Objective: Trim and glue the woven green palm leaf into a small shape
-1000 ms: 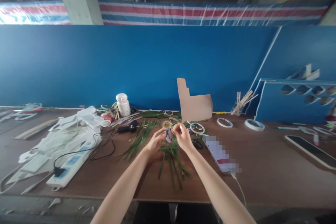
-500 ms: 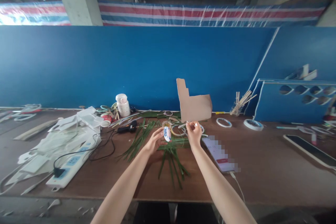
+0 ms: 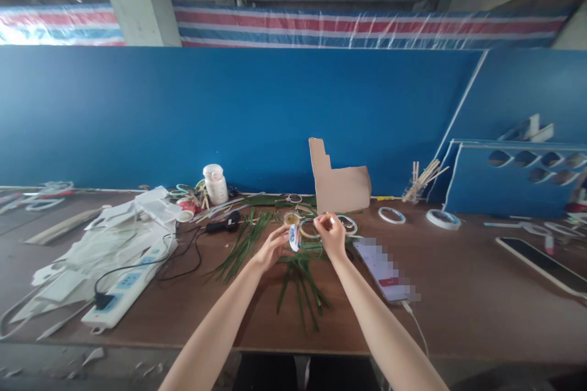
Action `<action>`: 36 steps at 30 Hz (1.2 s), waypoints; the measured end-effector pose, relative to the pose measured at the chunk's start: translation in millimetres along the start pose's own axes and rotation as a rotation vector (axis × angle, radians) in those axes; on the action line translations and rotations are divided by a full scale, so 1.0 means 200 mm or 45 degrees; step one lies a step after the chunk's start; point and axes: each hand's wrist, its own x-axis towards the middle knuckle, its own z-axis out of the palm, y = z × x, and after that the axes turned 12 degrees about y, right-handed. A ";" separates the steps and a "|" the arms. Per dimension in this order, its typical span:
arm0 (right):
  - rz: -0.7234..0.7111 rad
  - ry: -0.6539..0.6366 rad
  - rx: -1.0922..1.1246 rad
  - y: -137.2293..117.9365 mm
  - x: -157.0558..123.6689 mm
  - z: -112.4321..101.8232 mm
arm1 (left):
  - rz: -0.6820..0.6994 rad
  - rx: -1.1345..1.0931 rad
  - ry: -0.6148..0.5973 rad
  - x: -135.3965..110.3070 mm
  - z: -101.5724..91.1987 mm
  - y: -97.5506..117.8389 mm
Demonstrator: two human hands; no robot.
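Observation:
Between the fingers of my left hand [image 3: 274, 246] is a small white piece with a blue and red print [image 3: 295, 237]; its exact kind is unclear. My right hand [image 3: 332, 234] is closed in a pinch a little to the right of that piece, and whatever sits between its fingertips is too small to make out. Behind the printed piece stands a small round container with something yellowish inside [image 3: 291, 219]. Pale rings [image 3: 351, 225] lie beside and behind my right hand. Under both hands spread cut green leaf strips [image 3: 300, 287], with more strips [image 3: 243, 244] to the left.
A phone on a cable [image 3: 383, 272] lies right of my right forearm. Cardboard [image 3: 342, 186] leans on the blue partition [image 3: 275, 110]. Left are a glue gun [image 3: 223, 222], a white jar [image 3: 215, 184], a power strip [image 3: 131, 281] and white scraps [image 3: 110, 232]. Tape rolls [image 3: 443, 219] sit right.
My right hand has moved left, closer to the printed piece, and a pale strip at its fingertips no longer shows. The printed piece has shifted slightly right and turned in my left hand.

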 end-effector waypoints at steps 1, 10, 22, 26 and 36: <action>-0.003 -0.081 0.064 -0.03 -0.02 0.01 | -0.004 0.011 -0.006 0.00 0.00 0.00; 0.059 -0.351 0.339 -0.15 -0.09 0.05 | -0.042 0.021 -0.021 0.00 0.01 0.00; 0.054 -0.344 0.293 -0.16 -0.09 0.05 | -0.071 -0.011 -0.030 -0.02 0.02 0.02; 0.007 -0.350 0.237 -0.16 -0.09 0.05 | -0.078 -0.017 -0.036 -0.02 0.02 0.01; -0.040 -0.367 0.279 -0.15 -0.09 0.06 | -0.089 -0.020 -0.006 -0.02 0.02 0.00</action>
